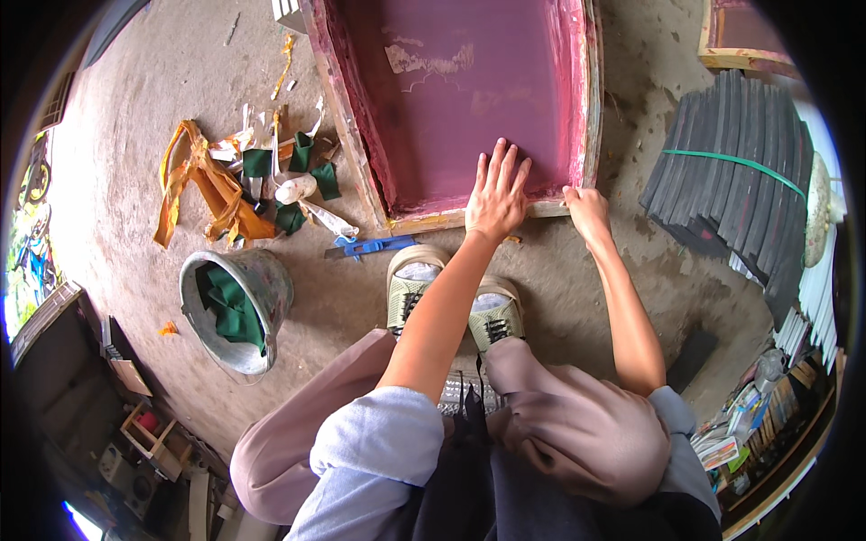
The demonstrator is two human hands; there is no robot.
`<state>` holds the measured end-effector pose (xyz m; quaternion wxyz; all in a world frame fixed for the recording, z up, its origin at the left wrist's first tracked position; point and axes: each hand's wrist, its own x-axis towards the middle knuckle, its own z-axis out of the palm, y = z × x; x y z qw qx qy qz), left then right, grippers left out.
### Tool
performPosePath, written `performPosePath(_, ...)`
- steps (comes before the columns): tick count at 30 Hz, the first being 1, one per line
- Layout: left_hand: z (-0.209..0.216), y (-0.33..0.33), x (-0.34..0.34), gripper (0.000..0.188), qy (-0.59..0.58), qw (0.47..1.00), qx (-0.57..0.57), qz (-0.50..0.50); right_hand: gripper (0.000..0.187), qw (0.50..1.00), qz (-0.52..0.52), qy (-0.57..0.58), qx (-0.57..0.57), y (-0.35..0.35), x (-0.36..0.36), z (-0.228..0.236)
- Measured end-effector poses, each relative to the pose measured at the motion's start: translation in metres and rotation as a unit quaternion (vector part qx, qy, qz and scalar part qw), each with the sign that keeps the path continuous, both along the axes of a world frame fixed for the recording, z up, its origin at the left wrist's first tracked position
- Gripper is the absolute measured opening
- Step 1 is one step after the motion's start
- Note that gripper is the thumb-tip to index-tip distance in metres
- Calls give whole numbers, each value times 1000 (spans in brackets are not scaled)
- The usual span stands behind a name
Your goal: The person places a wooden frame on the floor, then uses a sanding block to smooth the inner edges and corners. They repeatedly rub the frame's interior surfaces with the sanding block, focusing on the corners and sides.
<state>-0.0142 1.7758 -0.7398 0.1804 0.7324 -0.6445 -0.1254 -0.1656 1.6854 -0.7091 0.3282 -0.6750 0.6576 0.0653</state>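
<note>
A screen printing frame (591, 90) with wooden sides and a purple-pink mesh (451, 117) lies on the floor before me. My left hand (497, 198) rests on the near part of the mesh, its fingers stretched and a little spread, the wrist over the near wooden bar. At the near right corner, my right hand (588, 213) has its fingers curled closed on the frame. A pale patterned patch (430, 59) shows farther up the mesh. Beside the frame's near left corner lies a blue utility knife (374, 246), which neither hand touches.
A grey bucket (192, 317) with green cloth inside stands on the left. Orange strips (216, 194), green scraps and white bits litter the floor beyond it. Dark slats (735, 149) bundled with a green strap sit at right. Another frame (750, 61) is at the far right.
</note>
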Motion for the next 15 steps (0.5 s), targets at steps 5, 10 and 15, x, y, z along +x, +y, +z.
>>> performPosePath(5,1,-4,-3,56,8,1000,4,-11,35,989,130,48,-47,-18,7,2)
performPosePath(10,3,-4,-3,56,4,1000,17,-6,23,956,256,93,-106,-17,36,23)
performPosePath(15,2,-4,-2,52,23,1000,-15,7,36,958,268,29,-102,-17,17,34)
